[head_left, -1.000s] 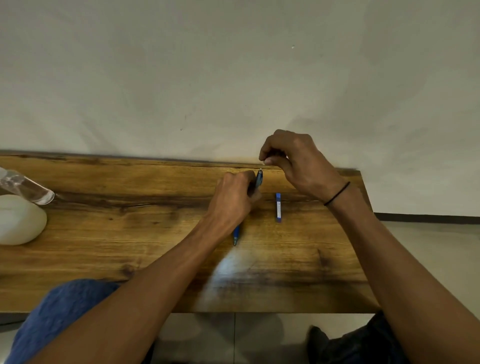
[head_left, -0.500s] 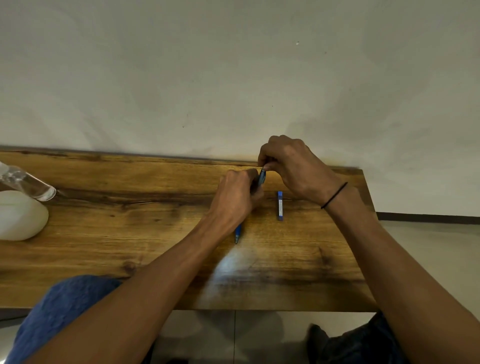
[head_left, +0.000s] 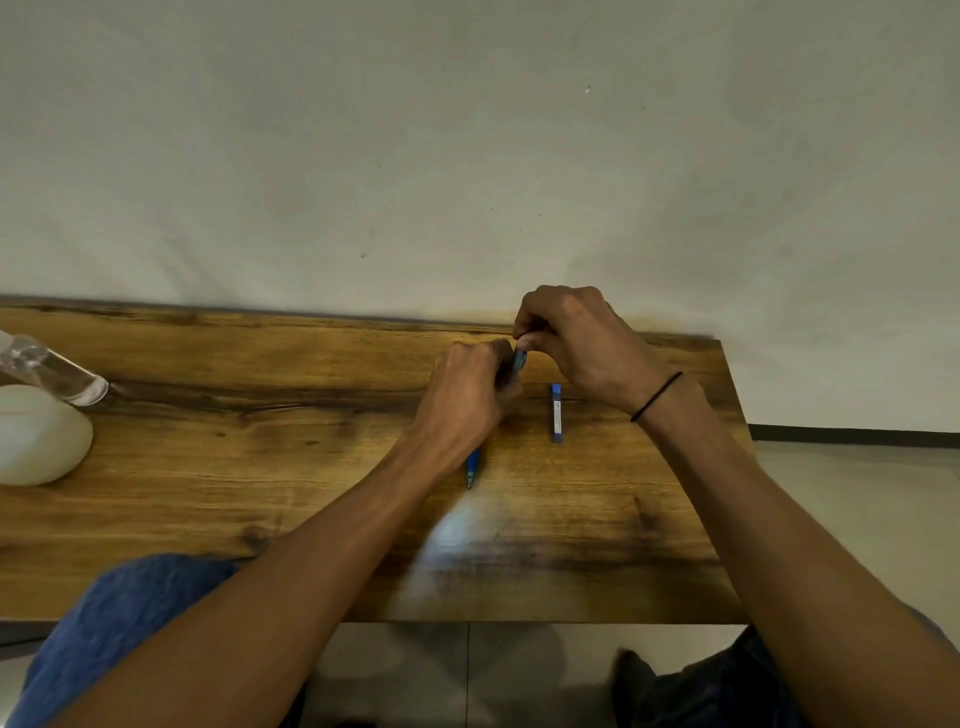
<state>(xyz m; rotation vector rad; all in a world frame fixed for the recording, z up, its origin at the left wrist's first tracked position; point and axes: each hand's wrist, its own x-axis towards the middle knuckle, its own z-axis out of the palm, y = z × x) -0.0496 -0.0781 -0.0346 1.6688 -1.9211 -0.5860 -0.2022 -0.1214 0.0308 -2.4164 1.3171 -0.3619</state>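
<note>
My left hand (head_left: 470, 397) grips a blue pen (head_left: 473, 466) around its middle, with the pen's tip pointing toward me just above the wooden table (head_left: 260, 467). The pen's far end pokes out above my left fist. There my right hand (head_left: 576, 343) pinches it with curled fingers and thumb. What exactly my right fingertips hold at that end is hidden. A small blue pen cap or lead case (head_left: 556, 413) lies flat on the table just right of my left hand, below my right wrist.
A clear plastic bottle (head_left: 52, 371) lies at the table's left end, over a white rounded object (head_left: 39, 436). A plain wall runs right behind the table. The table's right edge (head_left: 732, 415) is close to my right forearm. My knees show below the front edge.
My right hand has dropped from above the pen's far end onto it and now pinches it. My left hand and the pen have barely moved.
</note>
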